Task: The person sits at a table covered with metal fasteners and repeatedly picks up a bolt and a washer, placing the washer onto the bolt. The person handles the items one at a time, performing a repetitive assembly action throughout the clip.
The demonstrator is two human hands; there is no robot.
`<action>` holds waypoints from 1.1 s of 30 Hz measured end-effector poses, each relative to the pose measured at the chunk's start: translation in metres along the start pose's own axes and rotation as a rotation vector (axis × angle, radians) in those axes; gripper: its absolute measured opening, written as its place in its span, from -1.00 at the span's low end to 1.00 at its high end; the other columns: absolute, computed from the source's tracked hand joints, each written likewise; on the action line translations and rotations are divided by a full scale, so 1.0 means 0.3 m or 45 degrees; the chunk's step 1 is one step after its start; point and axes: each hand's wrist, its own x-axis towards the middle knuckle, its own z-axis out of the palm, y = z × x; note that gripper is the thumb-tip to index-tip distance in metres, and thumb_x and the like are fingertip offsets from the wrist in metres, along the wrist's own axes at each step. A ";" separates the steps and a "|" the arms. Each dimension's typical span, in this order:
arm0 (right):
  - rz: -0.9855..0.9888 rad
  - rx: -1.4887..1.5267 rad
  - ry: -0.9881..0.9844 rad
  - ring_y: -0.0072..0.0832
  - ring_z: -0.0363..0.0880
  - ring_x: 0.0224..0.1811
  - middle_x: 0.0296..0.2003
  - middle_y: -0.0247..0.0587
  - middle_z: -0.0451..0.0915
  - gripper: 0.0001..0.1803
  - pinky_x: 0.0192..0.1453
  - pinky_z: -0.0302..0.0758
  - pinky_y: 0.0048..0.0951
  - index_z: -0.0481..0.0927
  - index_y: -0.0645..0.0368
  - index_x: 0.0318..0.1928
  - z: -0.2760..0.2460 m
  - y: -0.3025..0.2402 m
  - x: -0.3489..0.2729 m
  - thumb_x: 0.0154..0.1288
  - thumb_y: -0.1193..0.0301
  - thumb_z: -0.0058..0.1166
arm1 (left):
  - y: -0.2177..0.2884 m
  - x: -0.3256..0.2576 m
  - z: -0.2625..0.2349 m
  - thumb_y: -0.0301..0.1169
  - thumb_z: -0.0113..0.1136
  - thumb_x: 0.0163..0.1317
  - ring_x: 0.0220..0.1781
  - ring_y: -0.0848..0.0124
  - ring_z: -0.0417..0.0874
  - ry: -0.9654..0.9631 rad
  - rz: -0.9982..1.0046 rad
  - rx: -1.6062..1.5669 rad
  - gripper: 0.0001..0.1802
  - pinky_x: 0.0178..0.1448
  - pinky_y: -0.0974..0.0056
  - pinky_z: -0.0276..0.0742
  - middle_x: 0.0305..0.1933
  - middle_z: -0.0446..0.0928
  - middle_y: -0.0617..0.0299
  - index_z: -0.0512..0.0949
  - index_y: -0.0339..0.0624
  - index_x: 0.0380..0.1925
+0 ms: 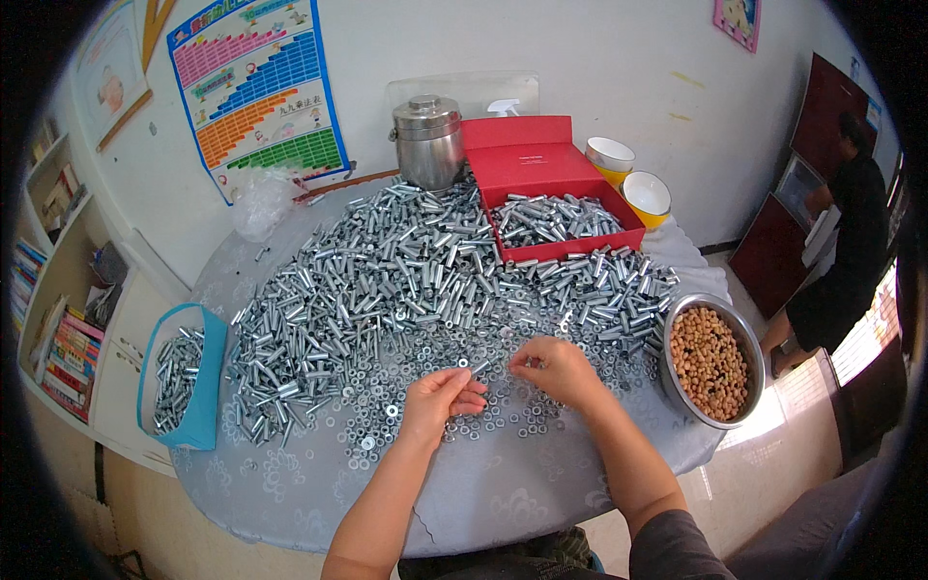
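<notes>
A big heap of silver metal sleeves and bolts [416,271] covers the round table [503,493], with loose washers [387,425] scattered along its near side. My left hand [440,398] is pinched on a small silver bolt [480,365] that points up and to the right. My right hand [556,369] hovers just right of it with fingers curled over the washers; whether it grips a small part is hidden.
A red open box [570,246] holding metal parts sits at the back. A blue bin [198,406] with parts stands at the left edge. A steel bowl [672,382] of brown nuts is at right, a steel pot [428,140] and yellow bowls [646,198] behind. A person stands far right.
</notes>
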 end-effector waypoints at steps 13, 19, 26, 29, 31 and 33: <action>0.260 0.263 -0.057 -0.54 0.48 -0.46 -0.48 -0.33 0.56 -0.86 -0.33 0.41 -0.54 0.57 0.15 -0.43 0.018 0.008 0.012 -0.02 0.38 0.19 | 0.002 0.001 0.001 -0.41 0.01 0.21 -0.48 0.39 0.58 0.010 -0.017 0.015 -0.77 -0.40 0.38 0.58 -0.37 0.54 0.02 0.46 -0.39 -0.25; 0.313 0.774 -0.019 -0.76 0.42 -0.42 -0.49 -0.47 0.51 -0.87 -0.34 0.37 -0.70 0.53 0.20 -0.36 0.004 -0.013 0.021 0.10 0.43 0.16 | -0.003 0.003 0.007 -0.42 0.02 0.20 -0.49 0.39 0.58 -0.019 -0.048 0.059 -0.77 -0.42 0.40 0.56 -0.40 0.54 0.04 0.47 -0.40 -0.26; 0.316 0.691 -0.063 -0.72 0.45 -0.36 -0.42 -0.41 0.55 -0.82 -0.28 0.40 -0.68 0.57 0.24 -0.30 0.019 -0.024 0.021 0.12 0.39 0.13 | 0.003 -0.004 0.005 -0.40 0.02 0.20 -0.50 0.40 0.58 -0.043 -0.075 0.020 -0.77 -0.42 0.40 0.56 -0.41 0.54 0.05 0.47 -0.39 -0.28; 0.275 0.687 -0.059 -0.70 0.46 -0.35 -0.39 -0.37 0.57 -0.77 -0.26 0.41 -0.65 0.58 0.26 -0.25 0.039 -0.015 0.018 0.14 0.37 0.12 | 0.000 -0.001 0.000 -0.39 0.01 0.21 -0.49 0.40 0.58 -0.068 -0.087 -0.031 -0.77 -0.42 0.40 0.56 -0.41 0.54 0.06 0.47 -0.38 -0.27; 0.234 0.687 -0.053 -0.69 0.46 -0.34 -0.38 -0.35 0.57 -0.76 -0.24 0.42 -0.64 0.57 0.27 -0.23 0.049 -0.020 0.018 0.16 0.36 0.10 | 0.002 -0.002 -0.007 -0.39 0.01 0.21 -0.49 0.41 0.58 -0.072 -0.085 -0.059 -0.77 -0.42 0.40 0.57 -0.40 0.54 0.06 0.47 -0.37 -0.27; 0.195 0.628 -0.036 -0.67 0.47 -0.37 -0.41 -0.35 0.57 -0.78 -0.26 0.42 -0.62 0.59 0.24 -0.25 0.045 -0.045 0.012 0.14 0.37 0.11 | 0.002 0.001 -0.010 -0.39 0.00 0.21 -0.49 0.41 0.58 -0.064 -0.080 -0.071 -0.77 -0.41 0.40 0.57 -0.40 0.54 0.06 0.46 -0.36 -0.27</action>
